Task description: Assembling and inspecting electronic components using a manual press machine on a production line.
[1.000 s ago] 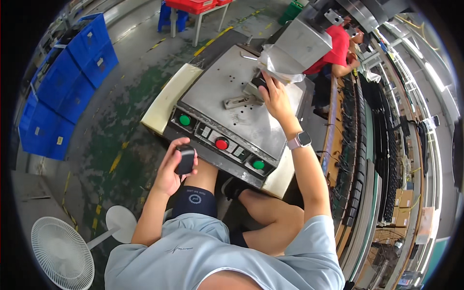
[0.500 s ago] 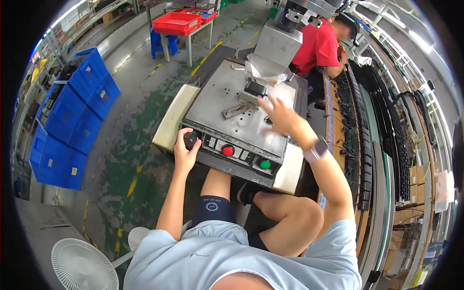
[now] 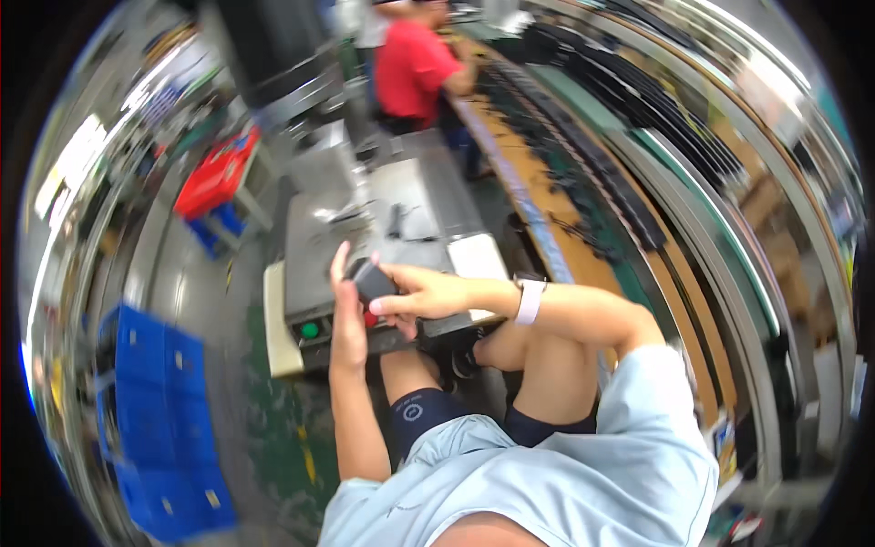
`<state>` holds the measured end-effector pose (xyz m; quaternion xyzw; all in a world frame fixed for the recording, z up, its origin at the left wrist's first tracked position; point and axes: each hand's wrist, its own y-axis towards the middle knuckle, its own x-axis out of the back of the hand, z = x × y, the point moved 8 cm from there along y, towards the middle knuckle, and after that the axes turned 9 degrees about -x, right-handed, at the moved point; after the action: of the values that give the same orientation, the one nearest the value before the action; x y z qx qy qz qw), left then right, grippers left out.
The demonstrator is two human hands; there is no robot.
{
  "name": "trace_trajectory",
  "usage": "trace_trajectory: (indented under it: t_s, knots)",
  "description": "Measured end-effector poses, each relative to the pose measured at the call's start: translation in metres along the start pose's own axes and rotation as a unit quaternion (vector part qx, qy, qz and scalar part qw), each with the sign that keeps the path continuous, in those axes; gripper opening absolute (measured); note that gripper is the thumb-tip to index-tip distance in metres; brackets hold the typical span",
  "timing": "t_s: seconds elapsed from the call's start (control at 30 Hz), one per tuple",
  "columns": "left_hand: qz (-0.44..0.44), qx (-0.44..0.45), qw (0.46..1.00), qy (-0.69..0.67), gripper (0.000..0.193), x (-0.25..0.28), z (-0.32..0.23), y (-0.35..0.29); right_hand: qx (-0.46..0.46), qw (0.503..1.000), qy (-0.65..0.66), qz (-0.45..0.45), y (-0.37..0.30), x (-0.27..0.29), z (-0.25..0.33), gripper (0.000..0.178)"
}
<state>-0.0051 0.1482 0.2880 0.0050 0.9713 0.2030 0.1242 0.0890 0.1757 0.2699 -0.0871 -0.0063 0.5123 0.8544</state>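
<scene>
In front of my chest, above the machine's front edge, my right hand [image 3: 410,294] grips a small black block-like piece [image 3: 374,282], its thumb lying across the near side. My left hand [image 3: 348,314] is upright right beside the piece, fingers stretched out and palm turned toward it; whether it bears any of the piece's weight is hard to see. Behind the hands lies the machine's grey metal worktable [image 3: 314,239], blurred by motion. A green button [image 3: 310,329] shows on its front panel, and a red button [image 3: 370,320] is partly covered by my right hand.
Blue bins [image 3: 150,392] stand at the left, with a red tray [image 3: 219,173] on a stand behind them. A long bench with rows of black parts [image 3: 583,191] runs along the right. A co-worker in a red shirt [image 3: 407,73] is at its far end.
My left hand has left the machine's front-left corner, and my right hand has come back from above the worktable. Both now meet at the black piece. The view has swung round and blurred.
</scene>
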Motion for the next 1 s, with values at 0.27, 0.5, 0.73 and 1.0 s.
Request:
trace_trajectory:
  t_s: [0.27,0.5,0.73,1.0]
  knots:
    - [0.214,0.233,0.948,0.048,0.067,0.009,0.098,-0.101,-0.033,0.615,-0.426,-0.663,-0.333,0.183,0.124,0.027]
    - [0.237,0.385,0.889,0.066,0.049,0.024,0.154,-0.165,-0.43,0.202,-0.463,-0.748,-0.616,0.26,-0.044,0.04]
    - [0.294,0.317,0.894,0.118,0.036,-0.004,0.141,-0.124,-0.303,0.313,-0.575,-0.693,-0.423,0.242,-0.037,0.067]
    - [0.174,0.125,0.967,0.141,0.025,0.038,0.062,-0.041,-0.19,0.393,-0.514,-0.739,-0.431,0.179,0.041,0.054]
